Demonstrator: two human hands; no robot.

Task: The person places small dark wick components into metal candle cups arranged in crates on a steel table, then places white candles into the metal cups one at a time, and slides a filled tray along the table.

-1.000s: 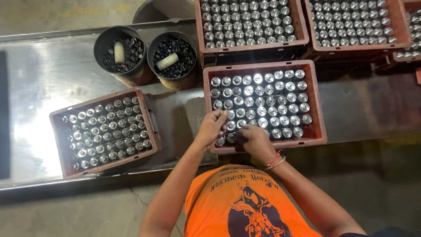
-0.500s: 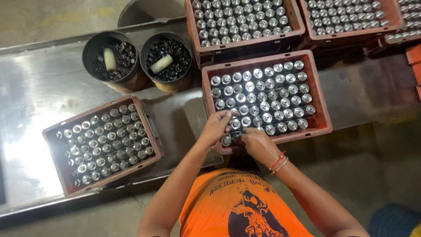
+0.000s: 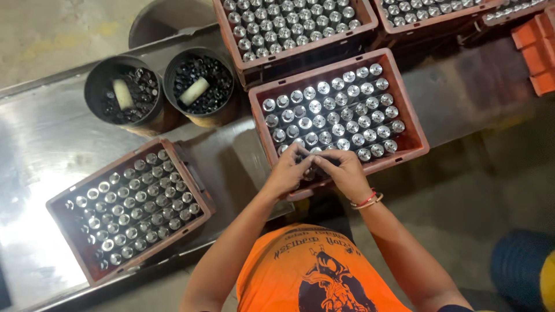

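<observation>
The steel table [image 3: 52, 144] runs diagonally across the view and carries everything else. Four red crates of upright metal cylinders are in view: one at the person's left [image 3: 130, 211], one directly ahead [image 3: 338, 118], and two more behind it along the top edge [image 3: 292, 26], [image 3: 439, 11]. Two dark round tubs [image 3: 121, 95], [image 3: 199, 86] stand side by side on the left rear of the table, each filled with small dark parts and a pale stick lying on top.

The crate directly ahead holds shiny cylinders [image 3: 335, 110] packed in rows, long axes vertical, open ends up. Its near rim lies immediately in front of the torso.

Both hands meet over the near left corner of this crate. The left hand [image 3: 288, 170] and the right hand [image 3: 345, 172] are fingertip to fingertip, fingers curled narrowly inward around something small between them; the item itself is hidden by the fingers, so what they pinch cannot be told. The right wrist carries red and gold bangles [image 3: 366, 200].

Key relation: the working point lies straight ahead and slightly left of the crate's centre line, at the near row. Both hands are equally close to it; neither needs to reach. The remaining cylinders extend away and to the right from the hands.
</observation>
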